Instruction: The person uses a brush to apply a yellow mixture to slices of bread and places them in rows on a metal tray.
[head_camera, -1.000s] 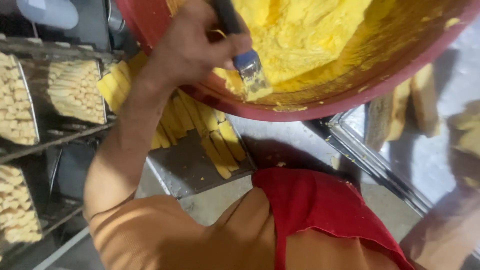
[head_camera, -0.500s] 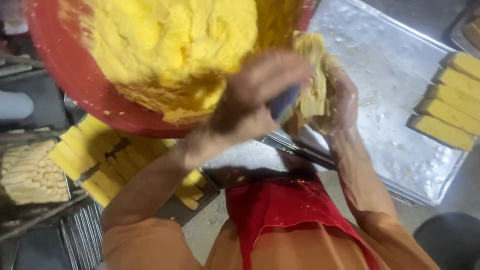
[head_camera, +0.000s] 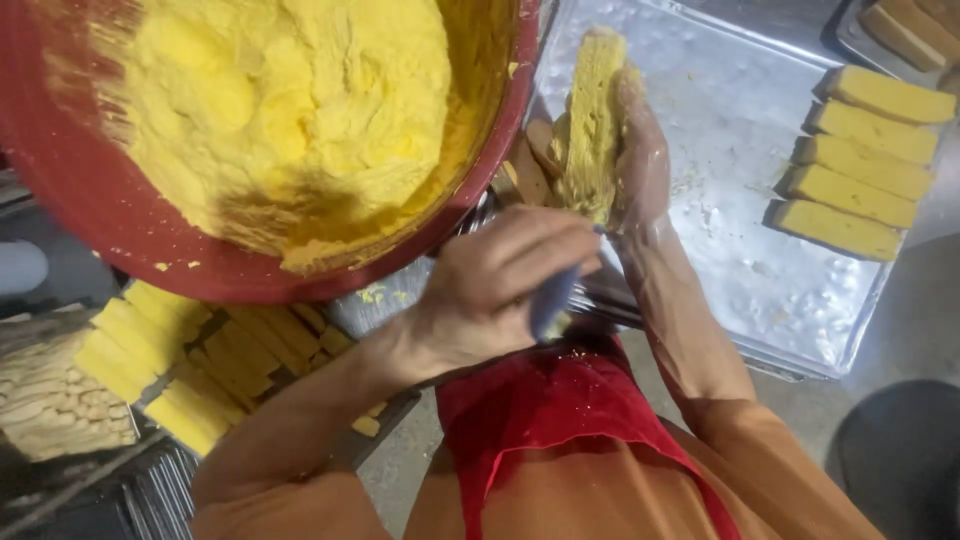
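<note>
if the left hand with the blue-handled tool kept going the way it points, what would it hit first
Probably the yellow-coated slice held upright in the right hand: the left hand points up and right toward it, just below. Depth is hard to judge.

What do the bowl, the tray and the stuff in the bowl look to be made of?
Bowl: likely plastic, red, smooth with a dull sheen.
Tray: metal, silvery, reflective and dimpled, with a raised rim.
Yellow mix: a soft, thick paste, matte, holding ridges and clumps; possibly batter or dough.
The slab in the right hand looks coated in the same paste.
</note>
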